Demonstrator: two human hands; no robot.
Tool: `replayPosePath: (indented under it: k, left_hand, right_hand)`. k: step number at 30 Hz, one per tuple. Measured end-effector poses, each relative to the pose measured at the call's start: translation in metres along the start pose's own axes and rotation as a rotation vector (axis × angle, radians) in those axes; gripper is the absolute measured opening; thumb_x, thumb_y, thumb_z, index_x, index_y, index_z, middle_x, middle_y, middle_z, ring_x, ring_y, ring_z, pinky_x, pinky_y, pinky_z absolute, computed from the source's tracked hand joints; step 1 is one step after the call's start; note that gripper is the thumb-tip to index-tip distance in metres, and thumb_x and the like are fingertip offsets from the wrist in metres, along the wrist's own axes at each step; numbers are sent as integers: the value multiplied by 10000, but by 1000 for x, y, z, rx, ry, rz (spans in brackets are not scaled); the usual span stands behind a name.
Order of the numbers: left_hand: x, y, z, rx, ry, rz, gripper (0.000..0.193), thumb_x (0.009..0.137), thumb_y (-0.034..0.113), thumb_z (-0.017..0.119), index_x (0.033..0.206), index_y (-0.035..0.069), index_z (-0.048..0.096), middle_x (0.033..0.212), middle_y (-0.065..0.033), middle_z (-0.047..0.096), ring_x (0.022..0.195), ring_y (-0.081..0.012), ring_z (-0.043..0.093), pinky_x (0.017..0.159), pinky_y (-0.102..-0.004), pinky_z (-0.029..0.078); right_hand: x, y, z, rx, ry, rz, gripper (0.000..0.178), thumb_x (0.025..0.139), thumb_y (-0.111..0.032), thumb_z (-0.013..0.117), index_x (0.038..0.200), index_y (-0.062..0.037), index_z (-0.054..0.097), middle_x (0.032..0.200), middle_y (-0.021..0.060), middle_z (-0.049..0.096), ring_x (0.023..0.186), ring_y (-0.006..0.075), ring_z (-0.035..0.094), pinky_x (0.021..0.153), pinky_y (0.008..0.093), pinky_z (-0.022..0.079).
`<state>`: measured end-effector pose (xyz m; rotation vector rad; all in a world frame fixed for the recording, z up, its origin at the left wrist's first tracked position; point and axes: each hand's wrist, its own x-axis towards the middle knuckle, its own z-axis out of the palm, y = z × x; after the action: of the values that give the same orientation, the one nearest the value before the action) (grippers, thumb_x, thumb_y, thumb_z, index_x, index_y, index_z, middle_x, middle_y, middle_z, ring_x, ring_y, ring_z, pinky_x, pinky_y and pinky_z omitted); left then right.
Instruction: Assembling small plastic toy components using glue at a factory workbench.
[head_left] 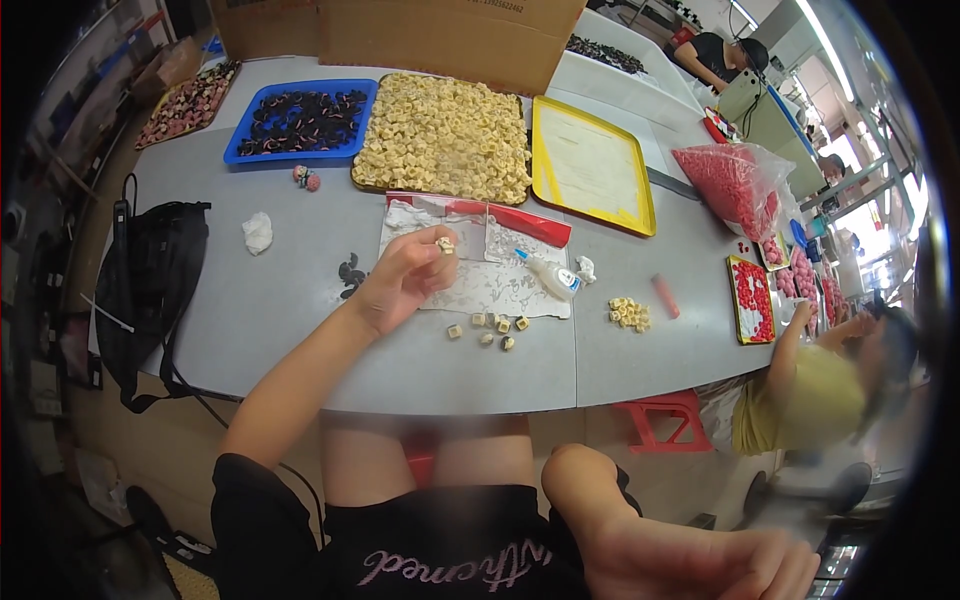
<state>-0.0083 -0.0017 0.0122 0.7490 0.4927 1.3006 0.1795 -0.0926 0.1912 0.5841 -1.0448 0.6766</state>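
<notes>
My left hand is pinched nearly closed, with 1 small cream piece between thumb and fingertips, above the white sheet. My right hand is off the table at the lower right, fingers curled and blurred; I cannot tell whether it holds anything.

Just below the sheet sits a loose group of about 7 little blocks. Some show dark patches while others look plain, so I judge this small batch part done. On the sheet's right side lies a glue bottle with a blue tip, a crumpled tissue just beside it. To the left of the sheet are a few flat dark pieces.

Farther right, a small heap of cream pieces looks unworked to me, near a pink stick. Beyond the sheet, the big tray heaped with cream pieces suggests most of the work is left. The blue tray beside it holds many dark pieces, and the yellow tray shows its pale lining.
</notes>
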Motion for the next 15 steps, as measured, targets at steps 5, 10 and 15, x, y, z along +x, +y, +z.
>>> replayPosePath:
  k: [5,10,15]
  left_hand:
    - [-2,1,-1,0,6,0,279,779,281,606,812,69,427,602,58,274,564,-64,274,541,-220,255]
    - [-1,0,-1,1,16,-3,277,779,280,608,842,62,449,600,60,274,563,-64,274,541,-220,256]
    - [-2,1,0,-1,17,-3,278,778,277,611,847,61,451,600,60,274,563,-63,270,540,-220,256]
  right_hand:
    - [1,17,-1,-152,55,-336,125,818,-7,568,879,-68,477,852,28,458,840,157,453,748,274,352]
    - [-2,12,-3,115,14,-226,152,791,33,568,889,-46,483,864,40,457,858,167,455,759,275,364]
    - [-2,7,-6,192,-41,-140,147,791,35,563,884,-45,482,863,45,457,861,165,455,755,276,364]
